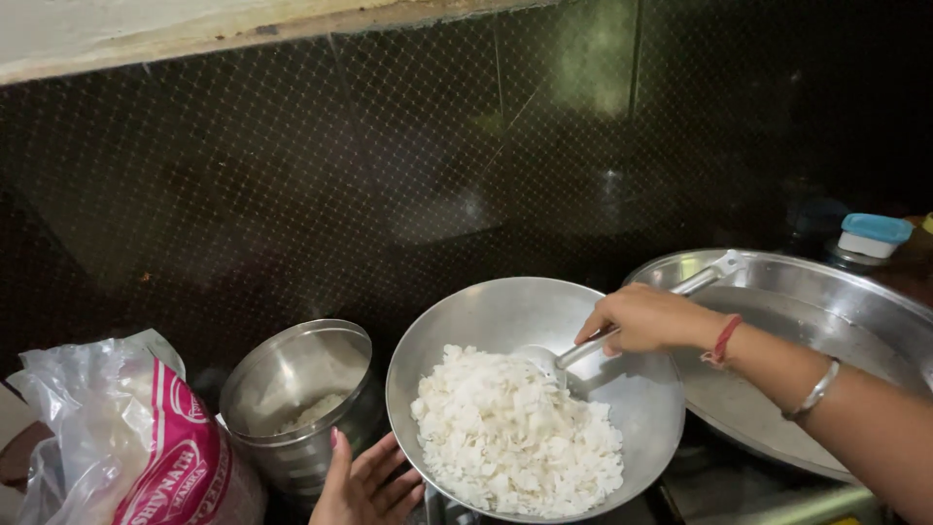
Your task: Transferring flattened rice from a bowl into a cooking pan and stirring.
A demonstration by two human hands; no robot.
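Here your right hand [649, 319] is closed around the handle of a metal ladle [583, 352], fingers wrapped over the shaft, with the ladle's bowl resting at the upper edge of a heap of white flattened rice [515, 435] inside the round steel bowl [641, 408]. Your left hand [367, 483] lies open beside that bowl, fingers spread and lightly curved, fingertips touching or nearly touching its lower left rim (holding nothing, as far as can be seen). To its left stands a steel canister [292, 389], lid off, with only a thin layer of the same pale flakes on its bottom; a crumpled plastic bag with a pink printed panel [126, 437] sits further left. Judged from this arrangement, the transfer of flakes into the bowl is largely done: the heap fills the lower half of the bowl, while the canister is almost bare. What remains appears to be the working of the heap with the ladle, since the flakes look dry and unmixed. A wide steel tray [826, 292] sits behind your right forearm, and a small blue-lidded tub [873, 236] stands beyond it.
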